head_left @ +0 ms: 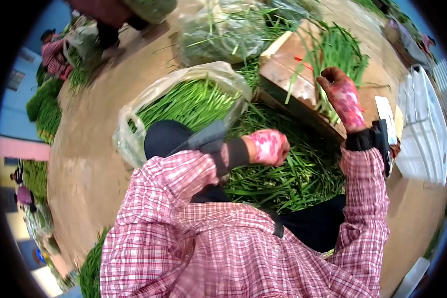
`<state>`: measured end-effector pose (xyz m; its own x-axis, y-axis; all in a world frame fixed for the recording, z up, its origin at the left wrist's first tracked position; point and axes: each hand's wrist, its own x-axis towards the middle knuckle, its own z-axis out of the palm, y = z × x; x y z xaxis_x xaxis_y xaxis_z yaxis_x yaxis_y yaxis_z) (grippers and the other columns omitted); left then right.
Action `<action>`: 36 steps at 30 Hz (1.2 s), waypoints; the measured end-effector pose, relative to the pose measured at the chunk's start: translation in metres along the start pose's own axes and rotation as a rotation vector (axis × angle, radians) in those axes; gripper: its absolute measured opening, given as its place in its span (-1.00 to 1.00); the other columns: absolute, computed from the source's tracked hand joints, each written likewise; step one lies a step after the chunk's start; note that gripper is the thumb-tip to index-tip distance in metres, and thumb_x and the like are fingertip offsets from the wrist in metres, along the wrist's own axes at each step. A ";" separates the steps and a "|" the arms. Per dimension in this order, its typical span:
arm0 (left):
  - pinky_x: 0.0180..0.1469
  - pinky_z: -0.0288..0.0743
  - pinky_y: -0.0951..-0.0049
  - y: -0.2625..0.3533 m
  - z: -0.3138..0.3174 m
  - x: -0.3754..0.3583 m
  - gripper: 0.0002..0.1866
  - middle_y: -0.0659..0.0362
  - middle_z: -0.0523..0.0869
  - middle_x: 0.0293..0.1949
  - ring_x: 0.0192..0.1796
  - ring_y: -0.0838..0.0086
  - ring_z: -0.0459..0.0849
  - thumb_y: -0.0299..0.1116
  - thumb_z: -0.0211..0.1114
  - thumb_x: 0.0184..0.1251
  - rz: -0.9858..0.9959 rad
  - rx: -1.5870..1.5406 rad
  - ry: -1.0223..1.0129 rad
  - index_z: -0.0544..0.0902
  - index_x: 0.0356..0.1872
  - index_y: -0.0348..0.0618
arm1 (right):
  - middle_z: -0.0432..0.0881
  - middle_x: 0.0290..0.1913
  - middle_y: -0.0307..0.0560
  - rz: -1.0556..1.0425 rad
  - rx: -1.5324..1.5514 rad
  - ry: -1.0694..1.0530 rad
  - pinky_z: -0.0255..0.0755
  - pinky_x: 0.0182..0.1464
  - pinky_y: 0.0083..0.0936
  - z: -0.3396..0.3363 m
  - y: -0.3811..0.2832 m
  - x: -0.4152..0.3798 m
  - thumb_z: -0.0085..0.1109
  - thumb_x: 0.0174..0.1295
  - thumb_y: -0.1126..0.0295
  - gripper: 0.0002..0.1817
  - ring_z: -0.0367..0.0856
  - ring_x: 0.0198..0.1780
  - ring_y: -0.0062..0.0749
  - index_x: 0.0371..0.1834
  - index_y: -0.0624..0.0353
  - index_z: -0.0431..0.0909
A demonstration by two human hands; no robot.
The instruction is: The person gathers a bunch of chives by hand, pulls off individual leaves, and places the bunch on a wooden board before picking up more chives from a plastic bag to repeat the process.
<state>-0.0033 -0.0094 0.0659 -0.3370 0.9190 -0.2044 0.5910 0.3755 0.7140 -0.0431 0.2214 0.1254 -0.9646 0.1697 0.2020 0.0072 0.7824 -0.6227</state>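
My left hand (269, 147), in a pink and white patterned covering, is closed above a pile of loose green leaves (288, 184) between my legs. What it holds, if anything, is hidden. My right hand (345, 99), covered alike with bare fingertips, is curled in a pinch beside a bunch of long green chive-like leaves (340, 47). I cannot make out anything between its fingers. The bunch lies over a brown box (290, 69), its pale stems hanging past the near edge. A red strip (303, 63) lies by the leaves on the box.
An open plastic bag (134, 107) full of green stalks (188, 104) stands at left. Behind is another clear bag (221, 37) of greens. White stacked panels (422, 129) stand at right. Other people, including a seated person (54, 54), are among greens at far left.
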 end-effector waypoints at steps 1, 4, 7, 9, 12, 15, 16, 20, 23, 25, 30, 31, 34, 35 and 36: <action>-0.18 0.54 0.25 0.011 -0.017 -0.022 -0.81 -0.03 0.69 -0.40 -0.28 0.15 0.69 -0.27 0.26 0.07 -0.057 0.039 -0.013 0.68 -0.37 -0.16 | 0.71 -0.30 0.04 0.001 0.102 -0.080 0.51 -0.15 -0.36 0.002 -0.024 -0.009 0.25 0.23 0.25 -0.71 0.68 -0.26 -0.24 -0.16 0.27 0.62; -0.16 0.53 0.27 -0.055 -0.094 -0.078 -0.80 0.01 0.70 -0.30 -0.23 0.18 0.67 -0.34 0.20 0.27 0.033 0.066 0.386 0.66 -0.17 -0.18 | 0.70 -0.27 0.06 -0.110 0.270 -0.468 0.50 -0.11 -0.40 0.030 -0.070 -0.035 0.20 0.28 0.27 -0.72 0.66 -0.21 -0.27 -0.14 0.28 0.62; -0.10 0.54 0.32 -0.139 -0.168 -0.146 -0.79 -0.03 0.73 -0.26 -0.17 0.19 0.71 -0.28 0.17 0.33 -0.338 0.346 0.669 0.67 -0.14 -0.11 | 0.67 -0.30 -0.09 -0.120 0.216 -0.759 0.47 -0.12 -0.45 0.102 -0.072 -0.039 0.18 0.31 0.30 -0.74 0.58 -0.24 -0.45 -0.10 0.28 0.61; -0.05 0.54 0.33 -0.163 -0.170 -0.163 -0.75 0.02 0.75 -0.25 -0.15 0.24 0.72 -0.22 0.20 0.31 -0.755 0.326 0.632 0.68 -0.12 -0.10 | 0.66 -0.32 -0.09 -0.060 0.217 -0.745 0.46 -0.15 -0.45 0.163 -0.049 -0.035 0.14 0.31 0.29 -0.71 0.57 -0.26 -0.42 -0.08 0.30 0.60; -0.01 0.54 0.29 -0.243 -0.116 -0.152 -0.68 -0.02 0.75 -0.25 -0.12 0.19 0.72 -0.19 0.28 0.26 -0.582 0.096 0.553 0.66 -0.07 -0.15 | 0.68 -0.29 -0.05 0.151 0.301 -0.585 0.47 -0.10 -0.44 0.239 -0.019 -0.024 0.12 0.31 0.32 -0.71 0.61 -0.22 -0.38 -0.07 0.32 0.60; 0.03 0.55 0.25 -0.296 -0.042 -0.106 -0.44 -0.12 0.73 -0.18 -0.08 0.08 0.71 -0.09 0.38 0.16 -0.564 0.114 0.519 0.57 0.08 -0.30 | 0.69 -0.31 -0.07 0.099 0.352 -0.384 0.49 -0.11 -0.48 0.295 -0.005 -0.015 0.14 0.30 0.34 -0.74 0.64 -0.25 -0.37 -0.09 0.32 0.60; 0.05 0.54 0.25 -0.309 -0.023 -0.093 -0.32 -0.15 0.71 -0.14 -0.05 0.07 0.69 -0.04 0.40 0.12 -0.614 0.193 0.574 0.50 0.14 -0.38 | 0.68 -0.36 -0.09 0.274 0.410 -0.423 0.48 -0.21 -0.49 0.308 -0.007 -0.015 0.18 0.28 0.30 -0.73 0.62 -0.33 -0.39 -0.15 0.31 0.61; 0.19 0.45 0.24 -0.297 0.008 -0.048 0.12 -0.33 0.55 0.09 0.15 0.00 0.57 0.20 0.43 -0.05 -0.930 0.074 0.313 0.21 0.32 -0.59 | 0.61 -0.55 -0.15 0.816 0.542 -0.367 0.35 -0.57 -0.46 0.363 0.003 -0.024 0.36 0.14 0.19 -0.66 0.48 -0.64 -0.48 -0.38 0.30 0.60; 0.30 0.36 0.25 -0.310 0.037 -0.043 0.20 -0.36 0.36 0.28 0.29 -0.06 0.43 0.14 0.44 -0.04 -0.946 0.106 0.218 0.02 0.40 -0.58 | 0.65 -0.50 0.12 0.827 0.534 -0.358 0.49 -0.35 -0.29 0.406 0.034 -0.037 0.26 0.09 0.22 -0.66 0.64 -0.49 -0.11 -0.45 0.38 0.59; 0.36 0.29 0.27 -0.308 0.039 -0.037 0.21 -0.36 0.29 0.33 0.34 -0.05 0.37 0.11 0.45 -0.04 -0.963 -0.057 0.175 -0.02 0.41 -0.58 | 0.63 -0.49 0.18 0.679 0.362 -0.356 0.49 -0.32 -0.27 0.424 0.060 -0.040 0.22 0.07 0.26 -0.70 0.63 -0.45 -0.01 -0.52 0.36 0.57; 0.27 0.39 0.26 -0.336 0.066 -0.039 0.15 -0.31 0.42 0.23 0.22 -0.02 0.50 -0.05 0.51 -0.11 -0.957 0.042 0.287 0.06 0.43 -0.45 | 0.63 -0.41 0.22 0.615 0.290 -0.303 0.47 -0.22 -0.23 0.426 0.094 -0.058 0.17 0.06 0.27 -0.72 0.62 -0.29 0.11 -0.52 0.32 0.57; 0.20 0.45 0.25 -0.345 0.070 -0.046 0.11 -0.27 0.54 0.13 0.13 0.01 0.58 -0.09 0.52 -0.13 -0.915 -0.005 0.319 0.11 0.42 -0.42 | 0.64 -0.40 0.23 0.663 0.305 -0.292 0.47 -0.23 -0.23 0.420 0.091 -0.059 0.18 0.06 0.27 -0.73 0.63 -0.30 0.11 -0.50 0.33 0.58; -0.02 0.55 0.29 -0.344 0.050 -0.061 -0.04 -0.24 0.69 -0.20 -0.14 0.11 0.72 -0.24 0.50 -0.17 -0.791 -0.169 0.473 0.30 0.33 -0.45 | 0.65 -0.40 0.23 0.758 0.379 -0.266 0.48 -0.24 -0.26 0.407 0.085 -0.056 0.20 0.04 0.30 -0.74 0.63 -0.32 0.09 -0.44 0.35 0.59; -0.04 0.56 0.33 -0.346 0.041 -0.067 -0.04 -0.24 0.70 -0.20 -0.17 0.15 0.73 -0.26 0.50 -0.18 -0.749 -0.236 0.456 0.30 0.33 -0.46 | 0.65 -0.40 0.20 0.759 0.394 -0.252 0.48 -0.24 -0.28 0.403 0.083 -0.058 0.22 0.04 0.31 -0.74 0.63 -0.33 0.04 -0.42 0.34 0.59; -0.04 0.55 0.39 -0.341 0.028 -0.072 -0.03 -0.26 0.70 -0.15 -0.14 0.23 0.73 -0.29 0.51 -0.20 -0.814 -0.392 0.443 0.30 0.33 -0.47 | 0.66 -0.40 0.18 0.760 0.410 -0.238 0.48 -0.25 -0.30 0.398 0.079 -0.059 0.24 0.05 0.31 -0.74 0.64 -0.34 -0.01 -0.39 0.34 0.59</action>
<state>-0.1596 -0.2005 -0.1814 -0.8206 0.2429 -0.5173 -0.1963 0.7303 0.6543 -0.0902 0.0346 -0.2369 -0.7671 0.3908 -0.5088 0.6158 0.2261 -0.7547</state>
